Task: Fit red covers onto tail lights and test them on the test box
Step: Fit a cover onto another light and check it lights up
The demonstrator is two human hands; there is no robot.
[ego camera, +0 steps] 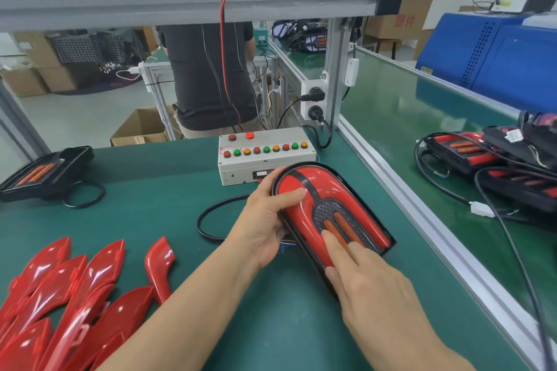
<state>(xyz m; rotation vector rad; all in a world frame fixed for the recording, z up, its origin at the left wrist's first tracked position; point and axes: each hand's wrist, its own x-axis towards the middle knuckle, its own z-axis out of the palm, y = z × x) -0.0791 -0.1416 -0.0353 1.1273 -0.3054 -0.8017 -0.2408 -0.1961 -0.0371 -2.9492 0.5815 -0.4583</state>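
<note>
A pile of loose glossy red plastic covers (69, 295) lies at left; the left hand (265, 223) grips the covered black tail light (328, 214) by its rounded far end, touching the grey button-topped test box (265, 156), while the right hand (370, 277), fingers straight, presses its near end.

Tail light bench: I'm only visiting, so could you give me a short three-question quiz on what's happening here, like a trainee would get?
1. True or false: the tail light being held already has a red cover on it.
2. Which hand grips the tail light's edge with the thumb on top? A) left hand B) right hand
3. Fill in: the spare red covers lie on the green mat to the person's ____.

Key: 1 true; 2 A, while the right hand's fingers press on the cover; 3 left, with the test box straight ahead.
</note>
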